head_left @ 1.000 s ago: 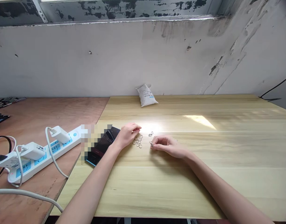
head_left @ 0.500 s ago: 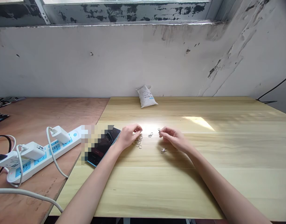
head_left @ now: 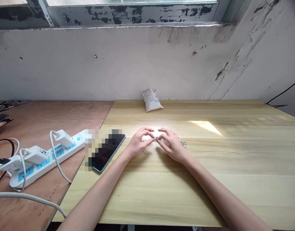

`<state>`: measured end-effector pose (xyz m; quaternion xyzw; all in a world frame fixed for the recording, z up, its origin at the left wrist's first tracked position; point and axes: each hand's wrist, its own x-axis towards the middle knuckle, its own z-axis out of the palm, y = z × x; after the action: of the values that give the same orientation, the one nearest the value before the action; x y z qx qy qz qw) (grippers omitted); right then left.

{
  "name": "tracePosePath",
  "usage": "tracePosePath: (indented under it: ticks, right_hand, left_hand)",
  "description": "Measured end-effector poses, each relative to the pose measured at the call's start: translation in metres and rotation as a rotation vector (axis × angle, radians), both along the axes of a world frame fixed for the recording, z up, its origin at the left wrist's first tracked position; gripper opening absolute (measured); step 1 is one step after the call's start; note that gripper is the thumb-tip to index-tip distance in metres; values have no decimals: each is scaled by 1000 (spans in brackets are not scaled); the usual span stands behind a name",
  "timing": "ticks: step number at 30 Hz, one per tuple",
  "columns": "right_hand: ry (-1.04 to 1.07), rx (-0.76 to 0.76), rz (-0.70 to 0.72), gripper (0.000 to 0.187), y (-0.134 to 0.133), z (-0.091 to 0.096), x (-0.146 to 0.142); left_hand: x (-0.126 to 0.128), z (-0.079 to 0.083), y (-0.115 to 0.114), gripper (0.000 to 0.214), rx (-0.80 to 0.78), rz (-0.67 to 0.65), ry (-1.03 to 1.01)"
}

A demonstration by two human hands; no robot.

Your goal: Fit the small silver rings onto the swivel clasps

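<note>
One head-worn camera looks forward and down over the left hand [head_left: 138, 142] and right hand [head_left: 173, 147], the stained wall [head_left: 113, 64] at twelve o'clock.

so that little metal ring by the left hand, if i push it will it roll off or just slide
The small metal ring will probably slide rather than roll, since it appears to lie flat on the pale wooden tabletop. It looks stiff, holding a clean round shape. It is probably light, and being so thin, it may be fiddly to pick up.

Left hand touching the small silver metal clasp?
Touching. The head view shows the left hand pinching the small silver metal clasp at the fingertips, with the right hand closing on it opposite.
</note>
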<state>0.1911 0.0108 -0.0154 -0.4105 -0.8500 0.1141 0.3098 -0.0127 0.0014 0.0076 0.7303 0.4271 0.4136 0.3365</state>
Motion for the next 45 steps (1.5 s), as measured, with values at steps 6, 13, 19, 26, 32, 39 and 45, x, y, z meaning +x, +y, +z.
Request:
tracePosePath:
  ticks: [6, 13, 19, 26, 32, 39, 45]
  right_hand:
    - [88, 56, 50, 19, -9, 10, -11]
    - [247, -44, 90, 21, -5, 10, -20]
    - [244, -19, 88, 23, -5, 6, -20]
    - [135, 88, 52, 21, -3, -2, -19]
    - [123, 132, 39, 16, -6, 0, -20]
    - [110, 53, 63, 19, 1, 7, -9]
    - [188, -201, 82, 26, 4, 20, 3]
  left_hand:
    - [5, 3, -3, 8, -85, 7, -128]
    - [12, 4, -6, 9, -125, 2, -191]
    - [14, 4, -6, 8, -96, 31, -174]
    - [15, -1, -4, 11, -56, 131, -148]
    - [14, -8, 1, 20, -137, 169, -214]
    - [1, 3, 4, 14, -125, 141, -122]
    - [-2, 5, 1, 9, 274, 173, 299]
